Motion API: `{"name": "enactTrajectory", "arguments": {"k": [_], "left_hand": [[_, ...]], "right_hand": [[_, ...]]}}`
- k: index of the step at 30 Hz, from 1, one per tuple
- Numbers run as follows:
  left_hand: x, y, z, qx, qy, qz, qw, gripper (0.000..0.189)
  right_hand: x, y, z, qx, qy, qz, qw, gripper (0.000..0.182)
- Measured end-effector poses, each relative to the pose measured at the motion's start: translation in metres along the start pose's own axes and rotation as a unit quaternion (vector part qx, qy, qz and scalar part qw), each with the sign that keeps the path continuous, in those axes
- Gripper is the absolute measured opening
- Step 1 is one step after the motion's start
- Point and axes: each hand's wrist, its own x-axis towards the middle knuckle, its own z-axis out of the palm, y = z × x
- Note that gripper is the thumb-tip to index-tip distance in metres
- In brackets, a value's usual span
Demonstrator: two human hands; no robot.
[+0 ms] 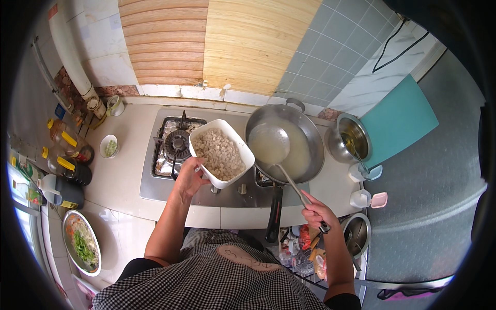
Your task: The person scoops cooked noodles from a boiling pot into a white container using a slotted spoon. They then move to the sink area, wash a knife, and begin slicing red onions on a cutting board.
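My left hand point(190, 177) grips the near-left edge of a white plastic container point(248, 152), which holds small pale diced pieces point(219, 153). It is held over the stove between the left burner and the wok. My right hand point(319, 213) is closed around the handle of a metal ladle point(291, 181). The ladle's wide bowl lies in cloudy, pale yellow liquid point(298, 143) inside a large wok point(318, 162) on the right burner. The wok's black handle point(274, 215) points toward me, left of my right hand.
A gas burner point(177, 142) is at left. Oil and sauce bottles point(68, 162), a small bowl point(109, 146) and a metal bowl of shredded vegetables point(82, 244) stand further left. Right of the wok are a steel pot point(345, 139), small lidded containers point(360, 198) and a teal board point(399, 120).
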Motion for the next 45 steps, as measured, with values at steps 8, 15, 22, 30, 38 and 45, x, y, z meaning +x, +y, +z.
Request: {"name": "enactTrajectory", "arguments": {"k": [8, 15, 22, 30, 38, 45], "left_hand": [[-0.002, 0.000, 0.006, -0.001, -0.023, -0.014, 1.000, 0.037], [0.000, -0.003, 0.008, 0.000, -0.034, -0.020, 0.999, 0.035], [-0.003, 0.001, 0.022, 0.013, -0.061, -0.018, 0.998, 0.034], [0.004, 0.006, 0.035, 0.027, -0.074, -0.029, 0.996, 0.040], [0.026, 0.004, 0.043, 0.055, -0.083, -0.022, 0.995, 0.045], [0.028, 0.004, 0.051, 0.058, -0.062, -0.018, 0.996, 0.049]], "right_hand": [[-0.016, -0.009, 0.024, -0.066, 0.082, -0.057, 0.993, 0.053], [-0.029, -0.024, 0.046, -0.120, 0.123, -0.141, 0.975, 0.058], [-0.018, -0.012, 0.052, -0.138, 0.185, -0.211, 0.950, 0.059], [-0.022, 0.006, 0.063, -0.117, 0.240, -0.139, 0.954, 0.058], [-0.022, 0.042, 0.105, -0.425, 0.268, -0.242, 0.830, 0.059], [-0.015, 0.074, 0.082, -0.594, 0.252, -0.308, 0.699, 0.052]]}}
